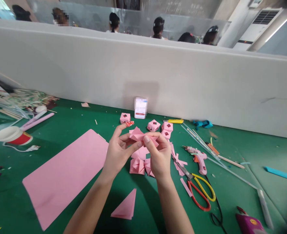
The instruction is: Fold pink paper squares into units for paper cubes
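Between my two hands, above the green table, is a folded pink paper piece [137, 134] with pointed flaps. My left hand [117, 148] pinches its left side between thumb and fingers; red patterned tape or a bandage wraps one raised fingertip. My right hand [159, 156] grips the other side, its thumb close to the left thumb. Below them lie pink folded paper units [137, 166], partly hidden by the right hand. A folded pink paper triangle [125, 206] rests nearer to me. Several finished pink paper boxes [153, 125] with diamond-shaped holes stand behind my hands.
A large pink sheet [67, 175] lies left. To the right are scissors [200, 191], paper strips [180, 164], a pink glue gun [199, 157] and a yellow cutter [174, 121]. A phone [140, 109] leans on the white partition [84, 68]. A paper cup [13, 136] stands far left. People sit beyond.
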### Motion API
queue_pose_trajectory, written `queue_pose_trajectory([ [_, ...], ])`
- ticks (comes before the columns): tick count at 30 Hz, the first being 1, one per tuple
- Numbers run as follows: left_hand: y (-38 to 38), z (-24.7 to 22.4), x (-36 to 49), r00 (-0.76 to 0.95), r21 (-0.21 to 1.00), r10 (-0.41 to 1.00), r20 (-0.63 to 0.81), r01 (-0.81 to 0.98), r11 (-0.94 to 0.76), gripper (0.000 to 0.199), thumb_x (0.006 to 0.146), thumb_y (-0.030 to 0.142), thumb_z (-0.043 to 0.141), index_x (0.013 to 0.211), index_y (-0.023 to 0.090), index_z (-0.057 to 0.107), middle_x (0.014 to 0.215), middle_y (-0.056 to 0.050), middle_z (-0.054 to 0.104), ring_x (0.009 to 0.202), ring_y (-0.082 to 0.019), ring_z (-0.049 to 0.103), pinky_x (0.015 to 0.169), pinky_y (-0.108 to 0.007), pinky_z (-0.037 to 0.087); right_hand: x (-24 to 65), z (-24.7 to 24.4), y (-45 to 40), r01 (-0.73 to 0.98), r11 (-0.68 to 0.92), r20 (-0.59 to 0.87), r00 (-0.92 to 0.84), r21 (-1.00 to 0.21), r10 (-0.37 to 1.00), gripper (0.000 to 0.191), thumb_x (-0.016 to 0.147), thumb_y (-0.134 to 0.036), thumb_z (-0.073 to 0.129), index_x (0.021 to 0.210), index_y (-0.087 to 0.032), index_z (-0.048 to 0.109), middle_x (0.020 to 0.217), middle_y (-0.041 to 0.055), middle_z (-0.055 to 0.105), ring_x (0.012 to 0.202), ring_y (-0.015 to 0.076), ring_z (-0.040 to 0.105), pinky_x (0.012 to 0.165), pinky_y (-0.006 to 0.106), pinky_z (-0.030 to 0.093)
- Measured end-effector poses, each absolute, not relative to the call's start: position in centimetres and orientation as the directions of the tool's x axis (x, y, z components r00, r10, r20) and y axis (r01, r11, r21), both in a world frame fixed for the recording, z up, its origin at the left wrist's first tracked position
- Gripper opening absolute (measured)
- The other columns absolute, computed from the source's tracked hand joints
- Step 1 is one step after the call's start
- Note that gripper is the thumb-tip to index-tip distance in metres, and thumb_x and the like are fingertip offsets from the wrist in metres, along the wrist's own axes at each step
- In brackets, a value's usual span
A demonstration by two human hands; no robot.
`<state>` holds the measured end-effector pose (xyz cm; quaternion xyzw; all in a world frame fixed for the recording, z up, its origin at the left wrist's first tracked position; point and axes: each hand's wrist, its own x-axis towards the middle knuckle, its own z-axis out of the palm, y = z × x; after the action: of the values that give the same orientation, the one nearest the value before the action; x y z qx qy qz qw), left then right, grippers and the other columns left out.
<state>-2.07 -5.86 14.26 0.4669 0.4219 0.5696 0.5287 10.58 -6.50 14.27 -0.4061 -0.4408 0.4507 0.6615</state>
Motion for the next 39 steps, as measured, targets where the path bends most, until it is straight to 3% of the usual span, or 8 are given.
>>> queue_pose_trajectory([
  [19,-6.2,14.5,-1.8,-0.021,0.973,0.995,0.1,-0.205,-0.102,0.068,0.072,0.029,0.086,0.129,0.026,0.05,0.089,-0.002,0.077,0.091,-0.024,0.076,0.085,-0.037,0.062,11.0,14.7,-6.4,-0.22,0.273,0.233,0.191,-0.936,0.953,0.014,0.083,-0.037,0.075,0.08,-0.023,0.072,0.081,0.0015,0.074,0.079,0.0187,0.068,0.075,0.034,0.056],
  [26,-6.3,14.6,-1.9,-0.058,0.983,0.994,0.09,-0.157,-0.098,0.069,0.069,0.028,0.088,0.127,0.026,0.051,0.077,0.002,0.075,0.072,-0.018,0.075,0.071,-0.029,0.061,10.5,14.3,-6.7,-0.261,0.255,0.184,0.269,-0.931,0.945,0.015,0.081,-0.036,0.077,0.076,-0.023,0.073,0.078,0.0013,0.073,0.077,0.0187,0.068,0.075,0.034,0.057],
  [31,-6.2,14.7,-2.1,-0.098,0.987,0.991,0.086,-0.126,-0.098,0.07,0.068,0.03,0.088,0.126,0.025,0.051,0.076,0.002,0.074,0.072,-0.018,0.075,0.067,-0.025,0.059,10.6,14.0,-6.3,-0.247,0.188,0.135,0.216,-0.951,0.967,0.016,0.08,-0.037,0.079,0.08,-0.022,0.075,0.082,0.0031,0.076,0.081,0.0215,0.071,0.077,0.037,0.059],
  [34,-5.9,14.7,-2.5,-0.122,0.988,0.988,0.094,-0.109,-0.107,0.069,0.066,0.028,0.089,0.125,0.024,0.052,0.073,0.004,0.073,0.07,-0.017,0.074,0.066,-0.024,0.057,11.3,14.8,-7.1,-0.178,0.23,0.194,0.195,-0.957,0.961,0.018,0.084,-0.036,0.076,0.098,-0.026,0.075,0.101,0.0042,0.076,0.098,0.0243,0.071,0.087,0.041,0.059],
  [36,-5.6,14.8,-2.9,-0.145,0.989,0.985,0.09,-0.106,-0.106,0.069,0.065,0.027,0.089,0.123,0.023,0.053,0.071,0.004,0.071,0.067,-0.016,0.073,0.066,-0.023,0.057,12.1,16.4,-8.9,-0.097,0.306,0.28,0.214,-0.947,0.936,0.028,0.09,-0.039,0.069,0.116,-0.032,0.071,0.128,0.0037,0.069,0.124,0.0264,0.061,0.102,0.045,0.052],
  [39,-5.2,15.0,-3.5,-0.166,0.985,0.984,0.06,-0.147,-0.084,0.067,0.065,0.026,0.089,0.122,0.023,0.054,0.073,0.003,0.073,0.065,-0.015,0.071,0.064,-0.024,0.057,13.7,19.7,-13.1,-0.006,0.325,0.325,-0.01,-0.946,0.946,0.029,0.094,-0.053,0.057,0.113,-0.037,0.072,0.139,-0.0057,0.062,0.137,0.0266,0.051,0.109,0.048,0.047],
])
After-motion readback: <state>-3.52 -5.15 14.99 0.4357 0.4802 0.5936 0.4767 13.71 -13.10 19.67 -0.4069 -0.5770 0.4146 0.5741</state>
